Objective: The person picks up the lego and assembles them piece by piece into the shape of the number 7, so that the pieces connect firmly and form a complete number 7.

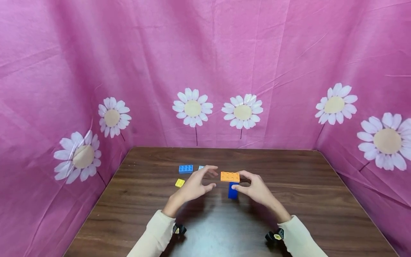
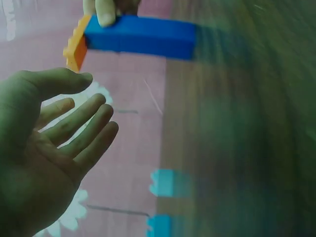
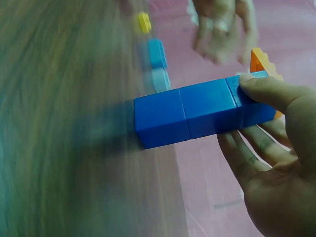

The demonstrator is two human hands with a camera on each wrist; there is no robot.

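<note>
Tall blue plastic tower [image 3: 192, 111] under orange studded brick [image 1: 229, 176], pinched in your right hand [image 1: 258, 190]; left hand [image 1: 194, 187] released, fingers relaxed.

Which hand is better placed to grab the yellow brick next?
Probably the left hand: it holds nothing and is nearer the yellow brick. The right hand is busy gripping the blue stack with the orange brick on top.
</note>
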